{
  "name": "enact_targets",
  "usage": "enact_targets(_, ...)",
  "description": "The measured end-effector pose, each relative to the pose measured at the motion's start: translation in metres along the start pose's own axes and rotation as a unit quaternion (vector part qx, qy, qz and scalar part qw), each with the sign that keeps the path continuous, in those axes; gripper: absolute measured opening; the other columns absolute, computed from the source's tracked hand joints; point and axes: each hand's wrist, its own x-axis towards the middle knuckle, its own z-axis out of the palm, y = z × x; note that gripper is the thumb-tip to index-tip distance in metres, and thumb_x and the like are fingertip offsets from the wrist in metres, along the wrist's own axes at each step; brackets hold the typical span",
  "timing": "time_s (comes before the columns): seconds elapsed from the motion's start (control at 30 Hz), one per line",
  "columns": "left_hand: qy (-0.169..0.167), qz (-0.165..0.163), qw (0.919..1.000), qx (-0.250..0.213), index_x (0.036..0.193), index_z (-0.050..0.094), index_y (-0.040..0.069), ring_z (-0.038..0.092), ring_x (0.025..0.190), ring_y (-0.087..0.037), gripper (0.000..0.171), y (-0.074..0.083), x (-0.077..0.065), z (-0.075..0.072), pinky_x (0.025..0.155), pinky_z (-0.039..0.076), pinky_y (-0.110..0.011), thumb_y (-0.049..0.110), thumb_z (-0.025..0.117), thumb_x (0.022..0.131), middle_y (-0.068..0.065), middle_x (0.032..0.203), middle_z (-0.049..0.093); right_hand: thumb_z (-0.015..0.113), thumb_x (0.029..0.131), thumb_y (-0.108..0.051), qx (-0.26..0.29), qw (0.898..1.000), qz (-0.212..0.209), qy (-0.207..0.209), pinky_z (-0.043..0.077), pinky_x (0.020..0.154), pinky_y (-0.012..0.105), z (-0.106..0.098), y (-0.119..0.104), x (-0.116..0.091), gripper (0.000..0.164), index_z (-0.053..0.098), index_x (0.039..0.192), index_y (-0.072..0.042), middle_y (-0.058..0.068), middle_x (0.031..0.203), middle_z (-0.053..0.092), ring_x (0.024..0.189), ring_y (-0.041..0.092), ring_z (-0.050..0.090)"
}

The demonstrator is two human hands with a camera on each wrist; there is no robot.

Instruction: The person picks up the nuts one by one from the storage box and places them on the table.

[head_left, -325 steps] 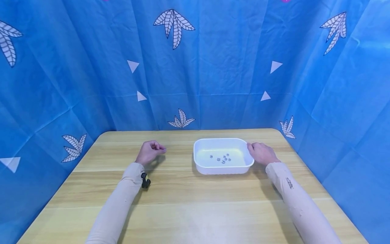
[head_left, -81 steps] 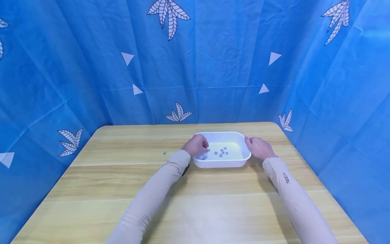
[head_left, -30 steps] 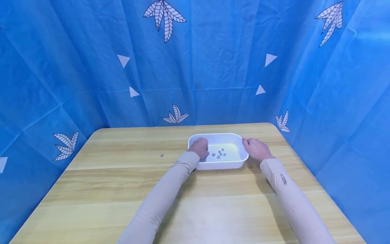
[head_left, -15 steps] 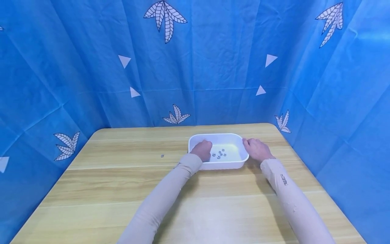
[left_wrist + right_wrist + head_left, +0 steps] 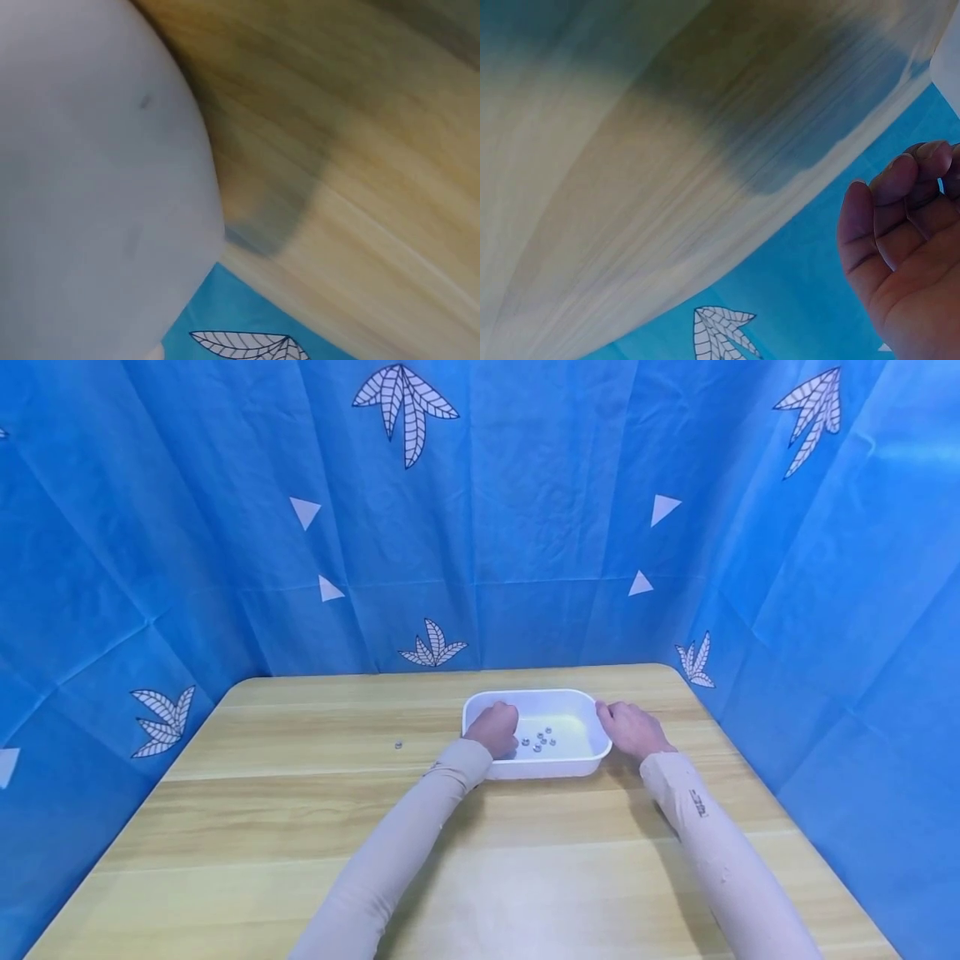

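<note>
Near the far edge of the desk [image 5: 570, 860] stood a white plastic basin [image 5: 551, 769], with six small metallic pieces [image 5: 537, 748] visible inside. The right hand [image 5: 634, 730] grasped its rim; the left hand [image 5: 494, 729] was within (its grip I could not tell). One loose piece [image 5: 398, 745] lay leftward.

Your left hand [image 5: 495, 729] hides most of its fingers and the white tray [image 5: 555, 768] beneath; small pieces [image 5: 537, 748] beside it are too tiny to identify.

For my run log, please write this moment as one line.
left hand: reaches into tub, hold unclear | right hand: holds tub's right rim | pieces: several in tub | lone piece: on table, left of tub
</note>
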Motion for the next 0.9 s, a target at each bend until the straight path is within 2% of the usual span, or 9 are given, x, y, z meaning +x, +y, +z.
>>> enact_targets(0.07,-0.002,-0.003,0.9999,-0.016,0.093,0.07,0.003,0.066,0.075,-0.019,0.008,0.0002,-0.0007,-0.0012,0.073,0.059,-0.029,0.002,0.073,0.086,-0.008,0.085,0.069,0.018,0.11,-0.049,0.001,1.0,-0.001,0.0,0.049,0.105,0.063,-0.0012,-0.0005,-0.0001,0.074,0.064,0.132,0.004,0.029,0.131,0.067,0.123,0.049,0.062)
enact_targets(0.17,-0.005,-0.006,0.999,-0.044,0.1,0.074,0.001,0.072,0.093,-0.023,0.013,0.0006,-0.0018,-0.0033,0.087,0.061,-0.032,-0.001,0.073,0.087,-0.011,0.099,0.075,0.019,0.11,-0.047,0.002,1.0,-0.003,-0.002,0.049,0.104,0.063,-0.0023,-0.0017,-0.0005,0.072,0.064,0.132,0.004,0.029,0.13,0.067,0.123,0.049,0.062)
enact_targets(0.27,-0.001,-0.008,0.9963,-0.086,0.109,0.076,0.0,0.071,0.111,-0.028,0.023,0.0006,-0.0028,-0.0051,0.1,0.058,-0.036,-0.005,0.072,0.087,-0.014,0.114,0.076,0.019,0.11,-0.046,-0.001,1.0,-0.004,-0.002,0.049,0.104,0.063,-0.0026,-0.0019,-0.0009,0.071,0.064,0.132,0.004,0.029,0.13,0.067,0.123,0.049,0.062)
enact_targets(0.33,0.003,-0.01,0.9938,-0.111,0.111,0.077,0.0,0.069,0.116,-0.03,0.026,-0.0005,-0.0023,-0.0051,0.105,0.056,-0.037,-0.007,0.071,0.087,-0.015,0.117,0.075,0.019,0.11,-0.046,-0.003,1.0,-0.004,-0.001,0.049,0.104,0.063,-0.0025,-0.0018,-0.0011,0.071,0.064,0.132,0.005,0.029,0.13,0.067,0.123,0.049,0.062)
enact_targets(0.6,0.031,-0.01,0.9842,-0.174,0.099,0.081,0.003,0.068,0.109,-0.026,0.022,-0.0065,-0.0009,-0.0064,0.105,0.054,-0.038,-0.009,0.074,0.082,-0.009,0.103,0.078,0.02,0.111,-0.045,-0.003,1.0,-0.001,-0.001,0.049,0.105,0.063,-0.0033,-0.0026,-0.0014,0.069,0.062,0.134,0.005,0.029,0.131,0.066,0.124,0.049,0.062)
enact_targets(0.9,0.022,-0.022,0.9707,-0.238,0.104,0.081,0.002,0.071,0.108,-0.026,0.018,-0.0071,-0.0012,-0.0101,0.102,0.056,-0.037,0.001,0.08,0.086,-0.011,0.103,0.08,0.019,0.111,-0.045,-0.002,1.0,-0.001,0.002,0.049,0.105,0.063,-0.0025,-0.0014,-0.0017,0.069,0.062,0.135,0.004,0.029,0.132,0.066,0.124,0.049,0.061)
